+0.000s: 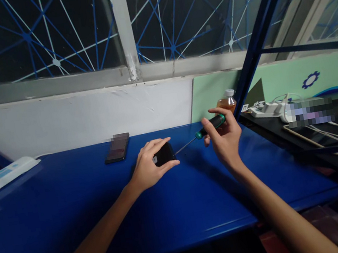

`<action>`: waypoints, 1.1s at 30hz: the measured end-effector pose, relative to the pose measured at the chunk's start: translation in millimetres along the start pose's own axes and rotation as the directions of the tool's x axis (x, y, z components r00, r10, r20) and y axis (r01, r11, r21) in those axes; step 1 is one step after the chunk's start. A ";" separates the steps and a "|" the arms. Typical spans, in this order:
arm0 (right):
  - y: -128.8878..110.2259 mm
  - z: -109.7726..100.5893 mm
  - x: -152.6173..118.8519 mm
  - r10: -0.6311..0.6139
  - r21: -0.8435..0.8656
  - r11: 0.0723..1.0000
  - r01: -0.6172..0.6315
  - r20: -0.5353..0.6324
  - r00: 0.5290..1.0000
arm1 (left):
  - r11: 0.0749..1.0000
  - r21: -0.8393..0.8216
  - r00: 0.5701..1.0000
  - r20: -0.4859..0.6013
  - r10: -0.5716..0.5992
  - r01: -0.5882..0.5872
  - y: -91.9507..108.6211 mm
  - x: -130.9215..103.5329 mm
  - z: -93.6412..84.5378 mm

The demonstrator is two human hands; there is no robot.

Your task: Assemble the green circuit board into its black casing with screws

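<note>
My left hand [151, 164] is closed round the sides of a small black rectangular device [163, 155] on the blue table. Part of the device is hidden under the palm, so its exact kind cannot be made out; a small pale label shows on it. My right hand [225, 136] grips a screwdriver [210, 127] by its black and green handle. The thin metal shaft slants down to the left, its tip at the right end of the device. Whether the tip touches it, I cannot tell.
A dark phone [117, 148] lies at the table's back edge. At the far left is a white power strip [5, 175]. A bottle [228, 101] of amber liquid stands behind my right hand, near a blue metal post [253, 49]. Cables and chargers [271, 108] cover the black surface at right.
</note>
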State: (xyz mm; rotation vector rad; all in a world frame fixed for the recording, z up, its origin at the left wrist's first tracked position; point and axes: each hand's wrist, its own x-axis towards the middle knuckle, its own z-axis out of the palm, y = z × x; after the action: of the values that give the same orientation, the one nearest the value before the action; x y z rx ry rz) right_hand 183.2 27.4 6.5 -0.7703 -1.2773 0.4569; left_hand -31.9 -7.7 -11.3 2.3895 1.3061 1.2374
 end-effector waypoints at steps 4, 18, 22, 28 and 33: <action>3.2 -2.4 -2.1 -0.047 -0.039 0.998 0.047 -0.013 0.999 | 1.000 -0.002 1.000 -0.004 0.009 -0.009 -0.8 0.0 0.6; 4.0 0.7 -2.8 -0.051 -0.049 0.998 0.048 -0.052 0.997 | 1.000 0.004 1.000 -0.011 -0.004 0.004 -0.9 0.0 1.2; 1.8 1.4 -3.0 -0.022 -0.068 0.998 0.018 -0.054 0.998 | 1.000 0.008 1.000 -0.022 -0.004 0.004 -1.5 0.3 1.6; 2.5 -0.9 -2.6 -0.002 0.058 0.998 0.000 0.035 0.999 | 1.000 -0.007 0.999 -0.040 -0.001 0.001 -1.8 0.4 1.8; 5.1 -2.0 -1.5 0.016 0.146 0.989 -0.030 0.099 0.995 | 1.000 -0.019 0.999 -0.043 0.012 -0.013 -2.3 0.3 1.9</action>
State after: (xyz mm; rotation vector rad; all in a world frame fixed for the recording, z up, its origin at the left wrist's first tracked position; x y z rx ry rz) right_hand 185.3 29.3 1.6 -0.6451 -1.3100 0.6072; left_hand -31.9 -5.7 -13.5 2.3743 1.2878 1.3055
